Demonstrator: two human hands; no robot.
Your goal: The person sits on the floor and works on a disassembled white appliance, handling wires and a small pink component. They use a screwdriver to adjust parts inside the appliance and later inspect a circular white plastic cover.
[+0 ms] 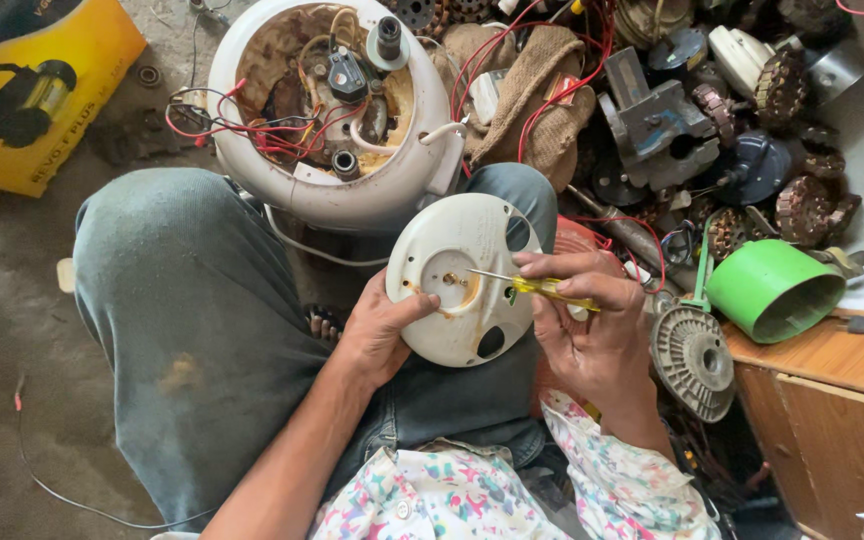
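Note:
My left hand [377,330] grips the lower left edge of a round white plastic cover [457,275], thumb resting on its face. My right hand [587,320] holds a small screwdriver with a yellow handle [542,288]. Its metal tip touches the stained centre recess of the cover. The cover rests over my right thigh, tilted toward me. Just beyond it lies an open white appliance body [332,110] with red and white wires, a black switch and rusty parts inside.
A yellow box [37,95] sits at the far left on the concrete floor. To the right lie a green plastic cup [772,290], a grey ribbed metal disc [692,360], a wooden ledge [832,360] and a heap of motor parts and gears [732,120].

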